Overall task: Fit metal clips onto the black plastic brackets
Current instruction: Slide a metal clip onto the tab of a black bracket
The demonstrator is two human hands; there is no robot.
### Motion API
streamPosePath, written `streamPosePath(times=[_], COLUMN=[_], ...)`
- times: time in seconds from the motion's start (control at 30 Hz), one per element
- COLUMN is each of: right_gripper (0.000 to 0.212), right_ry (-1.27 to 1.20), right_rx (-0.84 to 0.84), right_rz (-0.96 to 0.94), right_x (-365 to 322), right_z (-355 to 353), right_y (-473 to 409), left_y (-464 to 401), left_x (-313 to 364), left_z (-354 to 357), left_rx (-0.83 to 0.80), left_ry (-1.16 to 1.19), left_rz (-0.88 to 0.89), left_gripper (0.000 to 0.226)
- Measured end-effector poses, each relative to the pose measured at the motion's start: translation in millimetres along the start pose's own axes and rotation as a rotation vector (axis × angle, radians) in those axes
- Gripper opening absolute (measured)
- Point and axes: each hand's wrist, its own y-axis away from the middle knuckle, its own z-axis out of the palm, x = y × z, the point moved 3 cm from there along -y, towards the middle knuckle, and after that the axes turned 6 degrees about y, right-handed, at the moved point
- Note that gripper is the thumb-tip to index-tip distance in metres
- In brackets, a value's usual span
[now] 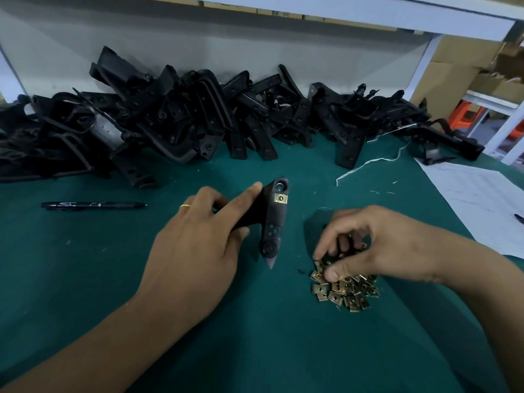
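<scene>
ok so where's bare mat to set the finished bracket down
Bare green mat lies left of the left hand, near side of the pen. Another strip runs between the held bracket and the bracket pile. Crowded: the clip heap under the right hand, and the papers at right.

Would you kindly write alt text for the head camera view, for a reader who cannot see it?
A person's left hand holds a black plastic bracket with one metal clip fitted, while the right hand picks from a pile of clips on a green table. More brackets are heaped behind, with a pen at left.
</scene>
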Motion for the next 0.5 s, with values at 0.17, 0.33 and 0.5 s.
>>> streamPosePath(times=[0.17,0.33,0.5], right_gripper=[0.016,0.018,0.019], right_ry=[-0.051,-0.174,-0.241], right_rx=[-0.016,0.031,0.108], right_rz=[-0.001,-0.055,-0.131], right_x=[-3.3,-9.9,-12.5], right_z=[4.0,5.2,6.8], right_y=[0.8,-1.2,-4.6], left_y=[-0.7,-1.0,-0.4], left_x=[-1.2,-1.6,-0.6], left_z=[0.1,0.7,0.6], left_rx=[0.002,-0.005,-0.014], left_ry=[0.006,0.001,0.015], left_rz=[-0.032,-0.037,-0.04], left_gripper=[0.062,0.062,0.062])
